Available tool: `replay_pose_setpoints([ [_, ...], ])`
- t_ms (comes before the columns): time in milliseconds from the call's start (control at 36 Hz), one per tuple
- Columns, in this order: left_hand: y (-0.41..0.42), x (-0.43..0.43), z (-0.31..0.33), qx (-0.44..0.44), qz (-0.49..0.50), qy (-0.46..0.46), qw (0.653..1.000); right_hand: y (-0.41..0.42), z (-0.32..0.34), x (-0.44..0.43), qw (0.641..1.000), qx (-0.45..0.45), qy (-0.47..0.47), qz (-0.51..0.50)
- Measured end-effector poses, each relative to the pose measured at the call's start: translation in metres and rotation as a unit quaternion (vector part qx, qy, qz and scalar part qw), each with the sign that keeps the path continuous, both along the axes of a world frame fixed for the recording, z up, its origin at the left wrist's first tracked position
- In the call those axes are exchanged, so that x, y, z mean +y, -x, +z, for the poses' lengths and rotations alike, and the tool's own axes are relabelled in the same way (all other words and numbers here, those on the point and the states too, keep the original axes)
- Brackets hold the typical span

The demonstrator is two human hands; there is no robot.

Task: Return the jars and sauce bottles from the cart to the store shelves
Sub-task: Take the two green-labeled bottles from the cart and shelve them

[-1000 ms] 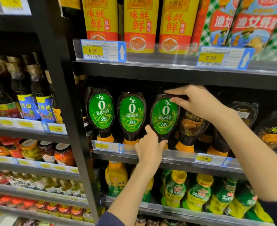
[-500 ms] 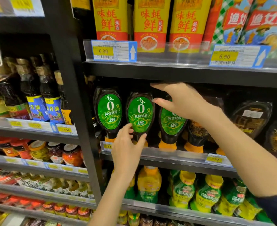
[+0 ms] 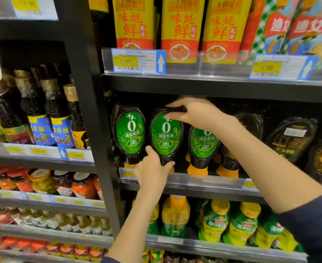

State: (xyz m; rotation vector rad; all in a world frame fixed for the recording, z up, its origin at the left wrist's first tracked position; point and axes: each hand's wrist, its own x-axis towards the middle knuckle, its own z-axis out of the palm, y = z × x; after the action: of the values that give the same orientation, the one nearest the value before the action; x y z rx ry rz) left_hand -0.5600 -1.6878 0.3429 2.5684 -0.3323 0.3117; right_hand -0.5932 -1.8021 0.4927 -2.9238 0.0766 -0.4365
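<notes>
Three dark squeeze bottles with green oval labels and orange caps stand cap-down on the middle shelf (image 3: 204,182). My right hand (image 3: 196,112) pinches the top of the middle sauce bottle (image 3: 166,135). My left hand (image 3: 151,172) grips the same bottle low down, near its cap. The left bottle (image 3: 130,132) and the right bottle (image 3: 204,143) stand beside it, the right one partly behind my right wrist.
Yellow and red sauce pouches (image 3: 181,29) fill the shelf above. Green and yellow bottles (image 3: 175,217) stand on the shelf below. Left of the black upright (image 3: 84,111) are sesame oil bottles (image 3: 40,118) and jars (image 3: 82,185). Dark bottles (image 3: 291,137) stand at the right.
Both hands have shifted left from the right green-label bottle to the middle one. The left hand now closes on its lower part, the right hand on its top.
</notes>
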Motion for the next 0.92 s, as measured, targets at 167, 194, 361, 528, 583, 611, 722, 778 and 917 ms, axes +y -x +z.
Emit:
replay_pose_setpoints([
  [167, -0.003, 0.003, 0.003, 0.001, -0.014, -0.011, 1.000, 0.001, 0.004, 0.004, 1.000, 0.014, 0.006, -0.006],
  [194, -0.004, 0.003, 0.004, 0.001, -0.014, -0.015, 1.000, 0.001, 0.005, 0.003, 1.000, 0.019, 0.000, -0.009],
  [361, -0.009, 0.001, 0.010, 0.025, -0.020, -0.031, 0.999, 0.001, 0.007, 0.000, 0.998, 0.049, -0.021, -0.033],
  [528, -0.009, 0.004, 0.007, 0.023, -0.034, -0.030, 0.999, 0.007, 0.006, 0.008, 0.999, 0.036, -0.006, -0.036],
  [583, -0.009, 0.007, 0.005, 0.012, -0.044, -0.045, 0.998, 0.009, 0.004, 0.011, 0.999, 0.030, 0.011, -0.041],
  [611, -0.009, 0.008, 0.004, 0.004, -0.053, -0.052, 0.997, 0.011, 0.003, 0.012, 0.998, 0.028, 0.027, -0.046],
  [722, -0.001, 0.021, 0.004, -0.025, -0.109, -0.047, 0.993, 0.023, -0.002, 0.016, 0.991, 0.021, 0.113, -0.063],
  [778, 0.006, 0.029, 0.007, -0.037, -0.133, -0.042, 0.989, 0.030, -0.006, 0.017, 0.988, 0.005, 0.138, -0.063],
  [917, 0.028, 0.058, 0.016, -0.044, -0.190, -0.020, 0.981, 0.058, -0.018, 0.024, 0.984, -0.040, 0.163, -0.056],
])
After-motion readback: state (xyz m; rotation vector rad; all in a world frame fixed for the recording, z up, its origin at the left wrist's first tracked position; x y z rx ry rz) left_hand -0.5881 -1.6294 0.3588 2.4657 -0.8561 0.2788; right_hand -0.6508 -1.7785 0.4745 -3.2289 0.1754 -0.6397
